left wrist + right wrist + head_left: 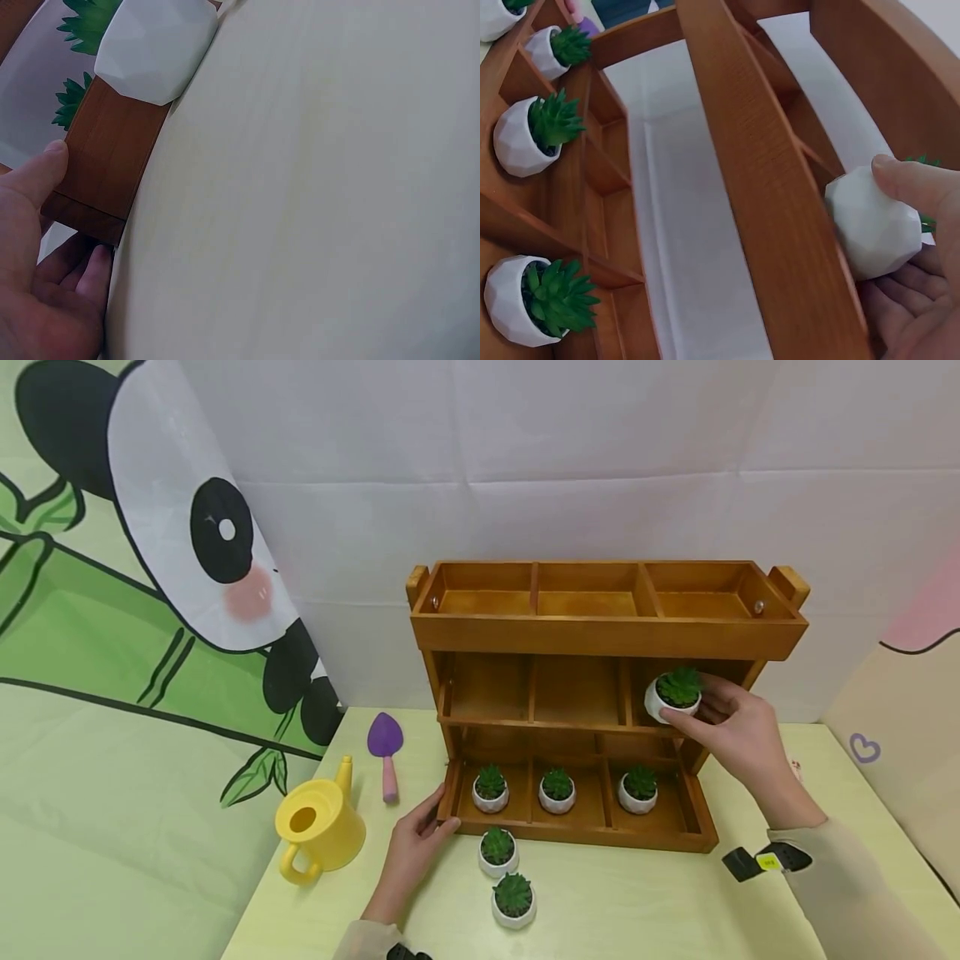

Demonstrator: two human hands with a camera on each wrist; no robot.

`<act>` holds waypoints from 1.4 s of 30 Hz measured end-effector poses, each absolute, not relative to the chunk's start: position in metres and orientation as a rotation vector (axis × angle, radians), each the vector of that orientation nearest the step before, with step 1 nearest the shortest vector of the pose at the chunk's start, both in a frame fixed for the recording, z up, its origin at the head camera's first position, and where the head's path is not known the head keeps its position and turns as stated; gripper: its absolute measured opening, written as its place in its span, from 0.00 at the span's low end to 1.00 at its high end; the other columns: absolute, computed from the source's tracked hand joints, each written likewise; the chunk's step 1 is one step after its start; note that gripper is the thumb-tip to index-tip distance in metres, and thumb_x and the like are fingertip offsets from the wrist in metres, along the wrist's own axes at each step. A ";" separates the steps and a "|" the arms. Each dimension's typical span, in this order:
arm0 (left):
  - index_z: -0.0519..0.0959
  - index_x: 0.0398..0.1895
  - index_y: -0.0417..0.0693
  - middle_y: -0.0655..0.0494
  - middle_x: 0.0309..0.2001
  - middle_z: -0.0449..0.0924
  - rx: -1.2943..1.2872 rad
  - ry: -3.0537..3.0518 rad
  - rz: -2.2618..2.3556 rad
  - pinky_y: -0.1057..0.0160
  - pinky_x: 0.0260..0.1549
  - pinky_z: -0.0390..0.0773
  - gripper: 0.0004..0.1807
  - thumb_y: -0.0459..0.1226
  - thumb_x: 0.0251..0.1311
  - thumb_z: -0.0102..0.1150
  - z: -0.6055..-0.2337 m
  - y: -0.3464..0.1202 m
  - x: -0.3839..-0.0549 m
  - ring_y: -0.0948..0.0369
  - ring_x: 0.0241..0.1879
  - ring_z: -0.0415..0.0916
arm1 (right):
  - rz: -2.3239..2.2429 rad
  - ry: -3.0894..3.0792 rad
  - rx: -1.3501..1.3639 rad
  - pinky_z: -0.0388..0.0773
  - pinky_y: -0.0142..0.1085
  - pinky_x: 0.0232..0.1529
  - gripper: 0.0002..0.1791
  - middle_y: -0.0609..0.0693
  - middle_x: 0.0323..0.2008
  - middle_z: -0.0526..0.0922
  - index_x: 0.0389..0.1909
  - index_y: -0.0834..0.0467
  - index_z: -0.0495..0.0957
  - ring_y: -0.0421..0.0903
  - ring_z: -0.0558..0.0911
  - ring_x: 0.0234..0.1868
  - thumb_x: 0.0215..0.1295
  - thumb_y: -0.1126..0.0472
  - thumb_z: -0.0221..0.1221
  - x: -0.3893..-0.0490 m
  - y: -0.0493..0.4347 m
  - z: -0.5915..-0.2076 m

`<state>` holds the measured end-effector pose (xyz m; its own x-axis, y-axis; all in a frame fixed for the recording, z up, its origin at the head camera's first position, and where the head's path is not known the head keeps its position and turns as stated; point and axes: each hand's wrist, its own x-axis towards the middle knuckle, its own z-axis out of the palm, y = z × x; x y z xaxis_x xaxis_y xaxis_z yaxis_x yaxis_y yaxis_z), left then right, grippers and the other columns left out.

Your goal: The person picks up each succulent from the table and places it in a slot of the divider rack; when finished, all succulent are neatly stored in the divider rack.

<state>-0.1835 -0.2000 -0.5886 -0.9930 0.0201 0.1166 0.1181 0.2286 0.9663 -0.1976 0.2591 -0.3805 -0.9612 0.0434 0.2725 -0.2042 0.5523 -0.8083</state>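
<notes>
My right hand (742, 735) holds a small potted succulent (677, 690) in a white faceted pot, between thumb and fingers. The pot is at the right compartment of the middle tier of a brown wooden shelf (607, 637). In the right wrist view the thumb lies on the side of the white pot (877, 229), with fingers beneath it. At the lower left, my left hand (412, 852) grips the front corner of the bottom tier. The left wrist view has its thumb on top of the wooden corner (109, 161) and the other fingers around the end.
Three succulents (557, 790) stand in the bottom tier, one per compartment. Two more, a rear one (498, 852) and a nearer one (514, 901), are on the table before the shelf. A yellow watering can (321, 824) and a purple toy trowel (386, 739) lie to the left.
</notes>
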 end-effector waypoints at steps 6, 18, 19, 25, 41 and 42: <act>0.75 0.74 0.52 0.53 0.73 0.71 -0.118 -2.406 -1.906 0.62 0.64 0.74 0.35 0.39 0.64 0.74 -0.589 -0.199 -0.183 0.52 0.71 0.68 | 1.301 -2.529 0.179 0.74 0.12 0.44 0.41 0.70 0.63 0.78 0.71 0.69 0.70 0.68 0.81 0.59 0.66 0.51 0.73 -0.207 0.259 -0.387; 0.74 0.74 0.51 0.53 0.73 0.71 -0.122 -2.398 -1.910 0.62 0.64 0.74 0.35 0.40 0.64 0.74 -0.590 -0.200 -0.184 0.52 0.72 0.68 | 1.129 -2.587 0.192 0.70 0.10 0.39 0.42 0.67 0.59 0.81 0.69 0.68 0.73 0.64 0.85 0.54 0.64 0.45 0.73 -0.213 0.257 -0.388; 0.75 0.74 0.52 0.53 0.73 0.71 -0.118 -2.400 -1.909 0.62 0.64 0.74 0.35 0.40 0.64 0.74 -0.590 -0.200 -0.183 0.52 0.72 0.68 | 1.114 -2.593 0.188 0.70 0.10 0.39 0.42 0.67 0.59 0.82 0.69 0.68 0.73 0.64 0.85 0.54 0.64 0.45 0.73 -0.213 0.257 -0.388; 0.74 0.74 0.51 0.52 0.73 0.71 -0.117 -2.392 -1.916 0.62 0.64 0.74 0.34 0.37 0.64 0.73 -0.590 -0.200 -0.183 0.52 0.72 0.68 | 1.060 -2.607 0.180 0.87 0.45 0.49 0.42 0.66 0.59 0.82 0.68 0.68 0.74 0.63 0.84 0.54 0.64 0.44 0.73 -0.215 0.254 -0.388; 0.74 0.75 0.52 0.54 0.73 0.71 -0.107 -2.420 -1.889 0.60 0.65 0.74 0.34 0.38 0.65 0.73 -0.587 -0.199 -0.182 0.52 0.72 0.68 | 0.980 -2.634 0.181 0.84 0.62 0.50 0.39 0.69 0.57 0.81 0.67 0.69 0.74 0.66 0.82 0.54 0.64 0.47 0.73 -0.211 0.252 -0.387; 0.74 0.74 0.52 0.55 0.73 0.71 -0.107 -2.421 -1.888 0.60 0.65 0.74 0.34 0.39 0.65 0.73 -0.587 -0.199 -0.182 0.52 0.72 0.68 | 0.974 -2.635 0.177 0.84 0.62 0.49 0.39 0.68 0.57 0.81 0.66 0.69 0.74 0.65 0.82 0.54 0.64 0.48 0.73 -0.210 0.252 -0.386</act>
<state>-0.1825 -0.1990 -0.5869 -0.9952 0.0117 0.0976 0.0975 0.2430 0.9651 -0.2101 0.2519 -0.3865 -0.9394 -0.0037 0.3429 -0.2258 0.7592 -0.6104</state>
